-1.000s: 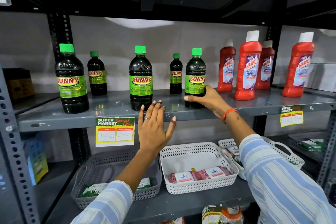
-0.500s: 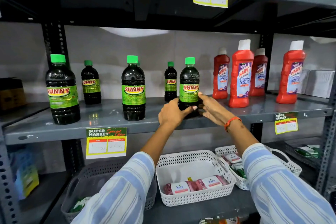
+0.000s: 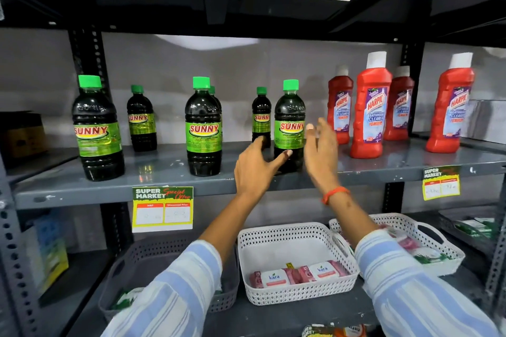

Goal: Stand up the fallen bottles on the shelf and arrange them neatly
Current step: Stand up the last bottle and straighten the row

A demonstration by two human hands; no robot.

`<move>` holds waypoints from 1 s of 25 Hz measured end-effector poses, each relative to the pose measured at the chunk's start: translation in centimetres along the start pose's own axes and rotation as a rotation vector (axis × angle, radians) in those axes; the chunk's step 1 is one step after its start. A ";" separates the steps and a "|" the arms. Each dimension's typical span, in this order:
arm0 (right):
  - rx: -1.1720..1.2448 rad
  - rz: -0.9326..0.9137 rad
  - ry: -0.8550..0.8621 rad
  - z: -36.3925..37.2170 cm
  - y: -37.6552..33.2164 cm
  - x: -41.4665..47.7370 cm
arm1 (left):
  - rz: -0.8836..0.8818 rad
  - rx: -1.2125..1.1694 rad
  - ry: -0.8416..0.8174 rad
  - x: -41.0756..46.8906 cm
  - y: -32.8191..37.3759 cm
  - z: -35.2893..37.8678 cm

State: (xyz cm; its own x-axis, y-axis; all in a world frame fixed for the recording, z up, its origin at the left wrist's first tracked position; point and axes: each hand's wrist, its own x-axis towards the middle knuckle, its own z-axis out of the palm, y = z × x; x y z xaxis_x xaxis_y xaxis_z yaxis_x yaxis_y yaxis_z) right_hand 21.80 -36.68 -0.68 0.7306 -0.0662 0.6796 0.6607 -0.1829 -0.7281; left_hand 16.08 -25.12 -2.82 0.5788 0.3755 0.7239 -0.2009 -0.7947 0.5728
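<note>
Several dark Sunny bottles with green caps stand upright on the grey shelf [image 3: 164,172]: big ones at the left [image 3: 95,128], middle [image 3: 203,128] and right [image 3: 289,123], smaller ones [image 3: 141,120] [image 3: 261,115] behind. Several red Harpic bottles [image 3: 369,109] stand upright to the right. My left hand [image 3: 256,169] is spread at the base of the right big Sunny bottle, thumb tip near it. My right hand [image 3: 321,148] is raised just right of that bottle, fingers apart, blurred, holding nothing.
Below the shelf sit a grey basket [image 3: 153,262], a white basket [image 3: 273,238] with Kara packs and another white basket [image 3: 438,241]. Price tags [image 3: 163,208] [image 3: 440,183] hang on the shelf edge. Upright posts [image 3: 13,254] frame the rack.
Both hands were closed around the right big Sunny bottle half a second ago; now they have let go and spread apart on either side of it. The bottle stays upright.
</note>
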 end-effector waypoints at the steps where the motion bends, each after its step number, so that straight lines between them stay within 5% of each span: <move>1: -0.047 -0.205 0.172 0.2 -1.1 -1.2 | 0.091 0.002 0.080 -0.6 -0.5 -0.8; 3: -0.065 -0.526 0.276 1.9 -3.4 -3.2 | 0.283 0.135 0.273 -1.4 -2.1 -2.9; 5: -0.012 -0.559 0.040 4.9 -5.6 -4.6 | 0.289 0.295 0.406 -1.2 -4.3 -6.1; 8: 0.123 -0.149 -0.429 9.1 -7.7 -5.0 | 0.010 0.198 0.206 0.2 -7.7 -10.4; 11: 0.179 0.116 -0.620 12.0 -6.8 -4.0 | -0.084 0.052 -0.056 1.7 -9.0 -12.4; 22: 0.336 0.254 -0.669 13.0 -5.4 -4.3 | -0.109 0.037 -0.069 2.0 -9.9 -12.1; 25: 0.306 0.165 -0.498 12.7 -6.0 -5.2 | -0.127 0.017 -0.052 1.5 -9.2 -12.5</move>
State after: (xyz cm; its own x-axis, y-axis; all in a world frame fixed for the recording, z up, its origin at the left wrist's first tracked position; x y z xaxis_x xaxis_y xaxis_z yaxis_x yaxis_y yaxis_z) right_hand 16.24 -22.79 -1.01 0.7714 0.4111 0.4857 0.4976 0.0861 -0.8631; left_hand 8.90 -11.32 -2.20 0.6386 0.4487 0.6252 -0.1107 -0.7504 0.6516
